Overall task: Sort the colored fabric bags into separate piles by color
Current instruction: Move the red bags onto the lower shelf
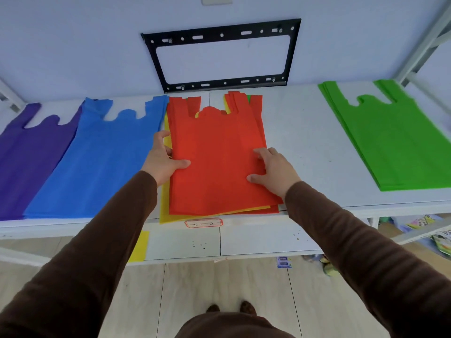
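A mixed stack lies in the middle of the white table (pixel 300 132), with a red bag (pixel 217 154) on top and yellow (pixel 166 215) and green (pixel 249 98) edges showing beneath it. My left hand (pixel 162 162) pinches the red bag's left edge, thumb on top and fingers under it. My right hand (pixel 274 170) rests on the red bag's right side, fingers curled at its edge. To the left lie a blue pile (pixel 97 162) and a purple pile (pixel 26 157). A green pile (pixel 395 140) lies at the far right.
A black metal bracket (pixel 222 35) is fixed to the wall behind the table. A lower shelf (pixel 256 240) carries a yellow bag (pixel 140 247). Metal shelf posts (pixel 424 45) stand at the right. Clutter lies on the floor at the right (pixel 436 230).
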The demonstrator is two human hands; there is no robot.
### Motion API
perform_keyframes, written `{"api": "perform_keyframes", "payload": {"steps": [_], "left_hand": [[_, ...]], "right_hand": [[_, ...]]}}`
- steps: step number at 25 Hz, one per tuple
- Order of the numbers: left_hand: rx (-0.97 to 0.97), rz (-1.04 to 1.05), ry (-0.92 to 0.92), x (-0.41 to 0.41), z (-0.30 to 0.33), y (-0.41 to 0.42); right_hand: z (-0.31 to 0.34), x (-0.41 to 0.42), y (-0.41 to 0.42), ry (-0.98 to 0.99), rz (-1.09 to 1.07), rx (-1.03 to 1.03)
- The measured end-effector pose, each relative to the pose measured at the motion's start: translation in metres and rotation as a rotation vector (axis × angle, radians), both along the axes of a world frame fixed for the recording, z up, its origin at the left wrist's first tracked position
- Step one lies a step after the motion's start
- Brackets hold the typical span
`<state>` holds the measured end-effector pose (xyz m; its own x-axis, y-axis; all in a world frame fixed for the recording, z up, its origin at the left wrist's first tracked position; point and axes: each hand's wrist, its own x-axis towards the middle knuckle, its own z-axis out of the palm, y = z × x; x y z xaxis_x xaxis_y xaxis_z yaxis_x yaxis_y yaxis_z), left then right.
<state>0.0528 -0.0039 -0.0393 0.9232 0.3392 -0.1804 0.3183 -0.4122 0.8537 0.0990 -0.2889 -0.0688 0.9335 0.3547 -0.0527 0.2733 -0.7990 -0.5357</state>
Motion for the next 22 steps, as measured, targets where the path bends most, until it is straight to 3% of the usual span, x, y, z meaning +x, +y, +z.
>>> {"api": "perform_keyframes", "payload": {"steps": [8,12,13,15,17,18,20,22], "left_hand": [[-0.397,-0.166,0.110,-0.009,0.004,-0.003],[-0.720,0.020,0.146,0.002,0.009,0.004],[-0.836,0.068,0.144,0.005,0.011,0.006],[-0.974,0.112,0.133,0.006,0.012,0.010],[-0.905,0.053,0.153,0.004,0.010,0.012],[-0.800,-0.008,0.172,0.002,0.007,0.014],[-0.653,-0.108,0.175,-0.001,0.001,0.015],[-0.632,-0.130,0.125,0.002,-0.004,0.020]], "right_hand": [[0.008,-0.004,0.000,0.046,0.001,0.021],[0.023,0.006,-0.016,-0.004,-0.304,0.285],[0.028,0.005,-0.021,0.023,-0.365,0.325],[0.036,-0.001,-0.026,0.315,-0.380,0.508],[0.043,-0.013,-0.023,0.681,-0.286,0.718],[0.043,-0.017,-0.019,0.775,-0.256,0.814],[0.036,-0.018,-0.008,0.780,-0.210,0.874],[0.023,-0.018,0.003,0.675,-0.118,0.760]]}}
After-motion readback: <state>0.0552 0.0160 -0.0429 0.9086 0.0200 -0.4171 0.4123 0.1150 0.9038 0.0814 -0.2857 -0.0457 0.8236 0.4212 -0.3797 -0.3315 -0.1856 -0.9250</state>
